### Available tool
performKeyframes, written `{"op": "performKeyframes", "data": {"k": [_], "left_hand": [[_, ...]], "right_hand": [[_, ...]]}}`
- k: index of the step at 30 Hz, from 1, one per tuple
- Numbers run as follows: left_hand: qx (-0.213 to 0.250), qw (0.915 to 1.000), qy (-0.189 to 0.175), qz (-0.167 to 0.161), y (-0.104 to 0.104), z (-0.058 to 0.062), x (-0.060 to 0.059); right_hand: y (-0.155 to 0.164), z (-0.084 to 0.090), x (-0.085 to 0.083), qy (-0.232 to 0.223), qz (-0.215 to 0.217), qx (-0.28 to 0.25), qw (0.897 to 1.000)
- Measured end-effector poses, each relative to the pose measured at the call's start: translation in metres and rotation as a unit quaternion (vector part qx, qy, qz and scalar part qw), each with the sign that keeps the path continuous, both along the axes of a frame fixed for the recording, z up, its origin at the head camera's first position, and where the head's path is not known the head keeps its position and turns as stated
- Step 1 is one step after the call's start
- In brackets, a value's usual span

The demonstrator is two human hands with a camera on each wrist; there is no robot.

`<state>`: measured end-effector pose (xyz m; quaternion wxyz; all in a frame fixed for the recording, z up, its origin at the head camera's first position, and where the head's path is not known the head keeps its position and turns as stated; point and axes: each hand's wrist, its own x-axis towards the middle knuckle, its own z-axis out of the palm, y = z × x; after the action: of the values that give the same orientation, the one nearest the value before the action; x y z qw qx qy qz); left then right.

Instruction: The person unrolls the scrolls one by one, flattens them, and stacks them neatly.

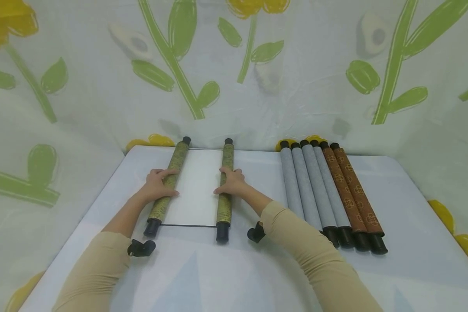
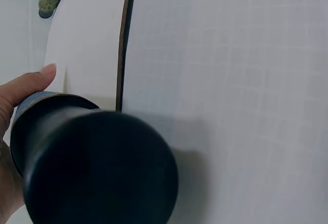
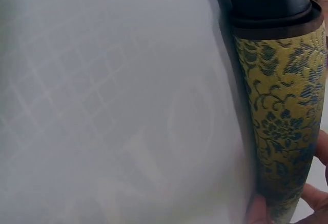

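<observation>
Resting on the pale table (image 1: 234, 268), my left hand (image 1: 157, 184) and right hand (image 1: 230, 183) are grasping the yellow-green brocade scroll's (image 1: 196, 190) rollers, six rolled scrolls (image 1: 329, 190) lying at three o'clock. Left wrist: my fingers (image 2: 25, 88) are curling round the black knob (image 2: 97, 167). Right wrist: fingertips (image 3: 315, 196) are gripping the patterned roller (image 3: 282, 116).

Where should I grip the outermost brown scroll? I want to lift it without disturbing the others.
Grip the brown scroll at mid-length, coming from above and its open right side. It lies flat, its left side against the next scroll, so only the top and right are free.
</observation>
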<state>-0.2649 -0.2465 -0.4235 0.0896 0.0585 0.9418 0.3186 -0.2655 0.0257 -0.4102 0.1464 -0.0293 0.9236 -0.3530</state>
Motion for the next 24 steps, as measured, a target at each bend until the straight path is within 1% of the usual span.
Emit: {"op": "performKeyframes", "data": {"k": [2,6,12,16,19,24], "left_hand": [[0.001,1.0000,0.003,-0.005,-0.001,0.001,0.001],[0.002,0.9999,-0.002,-0.012,-0.003,0.004,0.002],[-0.008,0.9998,-0.012,-0.016,-0.004,0.002,0.002],[-0.015,0.9998,-0.013,-0.010,-0.003,-0.002,0.001],[-0.021,0.9997,-0.011,-0.003,-0.001,-0.003,0.000],[-0.030,0.9995,0.003,-0.006,-0.001,-0.002,0.000]], "right_hand": [[0.001,0.000,-0.001,-0.007,0.001,-0.002,1.000],[0.003,0.002,-0.001,-0.025,0.004,-0.008,1.000],[0.006,0.004,0.000,-0.045,0.018,0.013,0.999],[0.009,0.003,0.001,-0.031,0.038,0.040,0.998],[0.012,0.001,0.001,-0.013,0.044,0.054,0.997],[0.016,0.003,0.002,0.002,0.039,0.058,0.998]]}}
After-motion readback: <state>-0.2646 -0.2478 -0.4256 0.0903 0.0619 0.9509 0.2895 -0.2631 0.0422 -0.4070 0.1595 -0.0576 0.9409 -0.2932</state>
